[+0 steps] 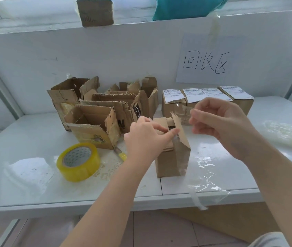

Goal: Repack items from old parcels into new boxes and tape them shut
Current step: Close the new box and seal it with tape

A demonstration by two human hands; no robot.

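Observation:
A small brown cardboard box (170,163) stands upright at the middle of the white table (17,139). One top flap sticks up on its right side, and clear tape runs down that side. My left hand (141,139) grips the box's top, fingers curled over the folded flaps and thumb against the raised flap. My right hand (218,122) hovers up and to the right of the box, slightly blurred. Its fingers are curled and seem to pinch a strip of clear tape (181,108) that leads back to the flap.
A yellow tape roll (78,162) lies left of the box, with a yellow-handled knife (122,155) beside it. Several torn open old boxes (91,125) stand behind, and labelled parcels (207,97) sit at the back right. Loose clear film (205,168) and crumpled plastic (287,134) lie to the right.

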